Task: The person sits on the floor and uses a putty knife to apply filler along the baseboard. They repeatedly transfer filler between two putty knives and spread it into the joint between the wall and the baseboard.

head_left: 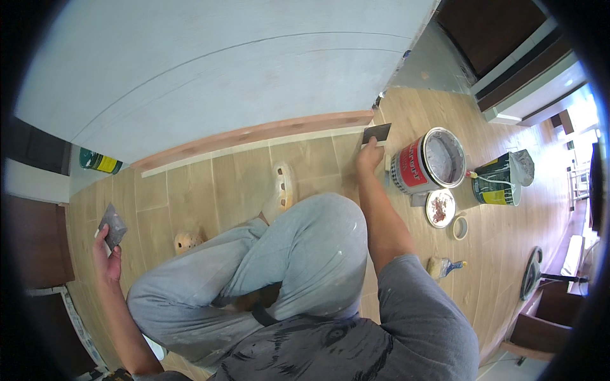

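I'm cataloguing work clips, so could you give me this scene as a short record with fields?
Left hand: holds a gray flat blade
Right hand: holds a dark flat blade near the right end of the pinkish strip
Strip: along the base of the pale wall
Containers: open red-labelled can; dark green bucket to its right
Nearby floor: tape roll, brush

1. Decent bare floor (235,181) lane along the baseboard (254,135), left hand (110,257) to right hand (370,159).
2. Bent legs (318,235) plus clogs (284,187) kinda hog the middle.
3. Big bucket (410,166) crowds the right hand's right side.
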`<state>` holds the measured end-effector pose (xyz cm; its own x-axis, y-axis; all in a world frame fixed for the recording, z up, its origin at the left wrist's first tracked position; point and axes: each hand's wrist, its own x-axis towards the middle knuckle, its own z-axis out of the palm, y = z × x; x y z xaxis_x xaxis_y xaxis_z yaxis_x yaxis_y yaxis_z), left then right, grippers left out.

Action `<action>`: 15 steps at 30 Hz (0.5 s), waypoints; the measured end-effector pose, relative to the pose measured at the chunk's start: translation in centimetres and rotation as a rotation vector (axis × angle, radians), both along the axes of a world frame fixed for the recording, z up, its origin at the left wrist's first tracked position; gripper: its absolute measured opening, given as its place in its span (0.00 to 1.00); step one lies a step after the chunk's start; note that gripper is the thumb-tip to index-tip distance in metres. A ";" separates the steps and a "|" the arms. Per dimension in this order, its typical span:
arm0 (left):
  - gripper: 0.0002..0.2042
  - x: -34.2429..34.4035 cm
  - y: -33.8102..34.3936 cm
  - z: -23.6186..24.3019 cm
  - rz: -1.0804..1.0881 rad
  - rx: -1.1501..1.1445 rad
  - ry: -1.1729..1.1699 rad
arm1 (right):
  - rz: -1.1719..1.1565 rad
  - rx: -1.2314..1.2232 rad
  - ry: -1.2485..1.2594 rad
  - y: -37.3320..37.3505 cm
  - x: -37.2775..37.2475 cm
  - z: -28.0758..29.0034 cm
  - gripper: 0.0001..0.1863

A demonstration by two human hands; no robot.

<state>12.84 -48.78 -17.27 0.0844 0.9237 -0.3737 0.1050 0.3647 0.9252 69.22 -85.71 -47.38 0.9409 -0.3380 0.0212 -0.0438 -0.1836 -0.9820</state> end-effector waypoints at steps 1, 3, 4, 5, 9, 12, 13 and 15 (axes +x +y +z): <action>0.14 0.2 0.4 -0.2 0.018 0.029 -0.016 | 0.024 -0.028 -0.041 0.1 0.0 -0.2 0.22; 0.14 0.4 1.3 -0.5 0.008 -0.006 0.010 | 0.096 -0.070 -0.059 0.2 -0.4 -0.4 0.20; 0.13 0.4 1.8 -0.7 0.001 -0.001 0.033 | 0.147 -0.086 -0.033 0.3 -0.7 -0.4 0.20; 0.13 0.4 2.1 -1.0 0.029 -0.019 0.047 | 0.172 -0.103 0.009 0.5 -0.9 -0.3 0.20; 0.11 -0.4 3.3 -2.9 0.061 -0.059 0.066 | 0.103 -0.227 -0.108 1.8 -1.2 0.5 0.22; 0.09 -1.3 4.0 -4.2 0.064 -0.090 0.038 | 0.146 -0.296 -0.096 2.8 -1.2 1.1 0.25; 0.09 -1.6 4.2 -4.5 0.066 -0.093 0.025 | 0.164 -0.329 -0.090 3.2 -1.2 1.2 0.26; 0.08 -1.9 4.5 -4.8 0.042 -0.104 0.022 | 0.181 -0.405 -0.081 3.8 -1.4 1.4 0.29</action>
<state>10.97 -44.24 -22.08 0.0370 0.8824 -0.4690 0.1079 0.4630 0.8797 67.80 -81.94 -46.02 0.9740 -0.1174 0.1938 0.0983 -0.5517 -0.8282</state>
